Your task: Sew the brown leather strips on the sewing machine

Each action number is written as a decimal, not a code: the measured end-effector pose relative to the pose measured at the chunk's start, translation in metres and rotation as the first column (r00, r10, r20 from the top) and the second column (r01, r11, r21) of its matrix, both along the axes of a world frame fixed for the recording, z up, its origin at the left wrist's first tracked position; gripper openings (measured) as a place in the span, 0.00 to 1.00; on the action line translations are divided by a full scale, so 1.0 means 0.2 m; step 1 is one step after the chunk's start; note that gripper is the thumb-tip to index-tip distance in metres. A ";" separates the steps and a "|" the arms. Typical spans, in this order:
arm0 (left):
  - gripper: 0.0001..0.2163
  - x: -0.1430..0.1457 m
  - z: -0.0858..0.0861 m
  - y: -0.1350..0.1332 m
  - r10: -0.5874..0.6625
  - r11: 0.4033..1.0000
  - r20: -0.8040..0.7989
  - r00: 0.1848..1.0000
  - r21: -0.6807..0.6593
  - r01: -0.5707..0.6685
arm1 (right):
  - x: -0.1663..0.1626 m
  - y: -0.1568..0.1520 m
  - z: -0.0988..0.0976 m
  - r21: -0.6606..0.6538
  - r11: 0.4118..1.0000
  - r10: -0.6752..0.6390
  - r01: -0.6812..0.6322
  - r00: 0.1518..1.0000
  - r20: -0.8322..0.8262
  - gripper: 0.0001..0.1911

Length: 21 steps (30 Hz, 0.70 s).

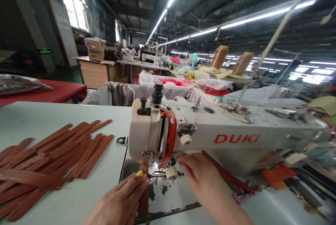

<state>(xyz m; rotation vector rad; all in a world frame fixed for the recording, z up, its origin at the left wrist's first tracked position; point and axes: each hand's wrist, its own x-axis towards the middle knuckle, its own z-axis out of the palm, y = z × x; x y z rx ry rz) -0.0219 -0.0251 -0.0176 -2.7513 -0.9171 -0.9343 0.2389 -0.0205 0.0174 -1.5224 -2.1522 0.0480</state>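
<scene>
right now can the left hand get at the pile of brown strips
Probably yes. The left hand rests on a strip at the needle, and the strip pile lies on the open table to its left, nothing between.

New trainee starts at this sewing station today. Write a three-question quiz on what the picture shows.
1. True or false: the pile of brown leather strips lies to the right of the sewing machine.
2. Which hand presses the strip under the needle: A the left hand, B the right hand?
3. Fill in: the red lettering on the machine reads ____.

Key: 1 false, it lies to the left. 2 A; the right hand rests flat beside the presser foot. 3 DUKI.
</scene>
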 end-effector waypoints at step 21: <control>0.19 0.04 0.08 -0.03 0.076 0.997 0.012 0.997 -0.033 -0.075 | 0.25 0.15 0.05 -0.009 0.930 -0.336 0.368 0.858 0.389 0.15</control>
